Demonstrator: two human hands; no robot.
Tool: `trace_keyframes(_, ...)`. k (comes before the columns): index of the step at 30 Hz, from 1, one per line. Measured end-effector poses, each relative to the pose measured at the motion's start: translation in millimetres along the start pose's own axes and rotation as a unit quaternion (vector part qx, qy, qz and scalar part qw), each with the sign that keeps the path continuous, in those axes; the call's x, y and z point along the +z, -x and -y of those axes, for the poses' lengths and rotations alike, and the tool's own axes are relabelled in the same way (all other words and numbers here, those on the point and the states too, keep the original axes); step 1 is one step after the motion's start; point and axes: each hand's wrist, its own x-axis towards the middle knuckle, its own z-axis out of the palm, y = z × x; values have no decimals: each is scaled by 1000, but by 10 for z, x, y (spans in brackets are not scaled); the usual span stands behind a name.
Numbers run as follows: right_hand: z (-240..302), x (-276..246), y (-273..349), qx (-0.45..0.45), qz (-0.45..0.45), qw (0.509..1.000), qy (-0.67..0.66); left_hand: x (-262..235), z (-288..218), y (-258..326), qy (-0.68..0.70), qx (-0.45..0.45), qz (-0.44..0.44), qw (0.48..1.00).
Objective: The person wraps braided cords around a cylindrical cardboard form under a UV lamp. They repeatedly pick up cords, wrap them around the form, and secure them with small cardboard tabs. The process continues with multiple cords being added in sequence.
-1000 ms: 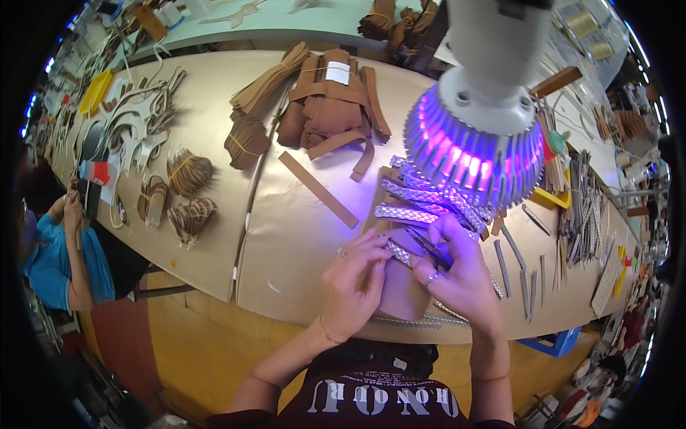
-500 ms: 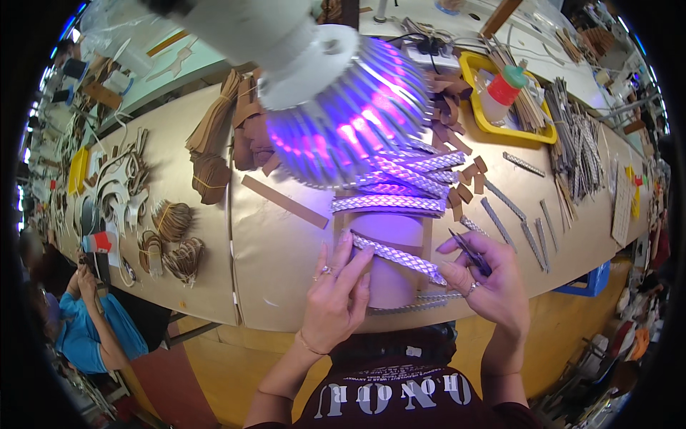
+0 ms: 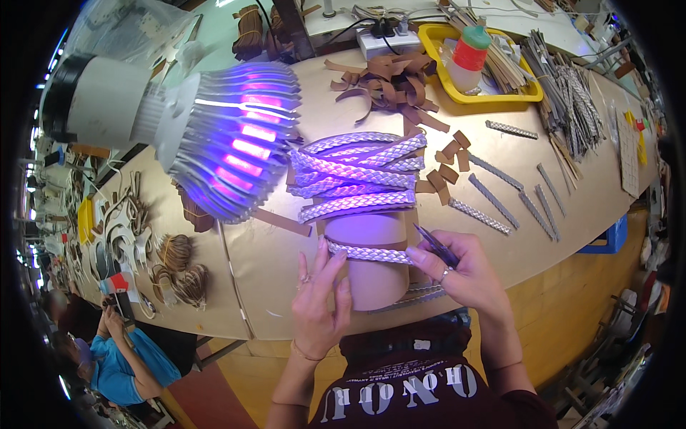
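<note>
We press our left hand (image 3: 319,300) flat against the near end of a braided strap (image 3: 368,252) wrapped over a tan cylinder form (image 3: 371,268) at the bench's (image 3: 271,286) near edge. Our right hand (image 3: 464,275) pinches small scissors (image 3: 437,248) beside the strap's right end.

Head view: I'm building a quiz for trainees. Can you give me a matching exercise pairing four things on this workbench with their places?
Things:
1. yellow tray
2. braided strap
3. lamp
4. loose braided strips

Places:
A. hanging over the bench's left part
B. between the left hand and right hand
C. far edge, holding a red-capped bottle
D. flat on the table, right of the form

Pairs: 1-C, 2-B, 3-A, 4-D
</note>
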Motion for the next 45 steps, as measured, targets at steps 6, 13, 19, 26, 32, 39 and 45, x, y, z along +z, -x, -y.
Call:
trace_keyframes(6, -107, -25, -76, -1, 19, 1000, 6, -19, -28, -21, -7, 2, 5, 1000)
trace_keyframes(13, -300, 17, -143, 3, 14, 999, 29, -24, -17, -10, -15, 1, 8, 1000)
trace_keyframes(19, -397, 81, -168, -33, -2, 999, 14, -25, -16, -4, -16, 3, 10, 1000)
trace_keyframes(26, -317, 58, -184, -18, -1, 994, 106, -20, -23, -25, -19, 14, -2, 1000)
trace_keyframes(32, -346, 68, -200, -10, -17, 989, 147, -22, -8, -9, -18, 24, -6, 1000)
trace_keyframes(39, -646, 207, -269, -114, -144, 975, 126, -108, -16, -42, -48, 18, 13, 999)
trace_keyframes(45, -724, 224, -242, -234, -131, 962, 53, -217, -261, -243, -121, 63, -17, 991)
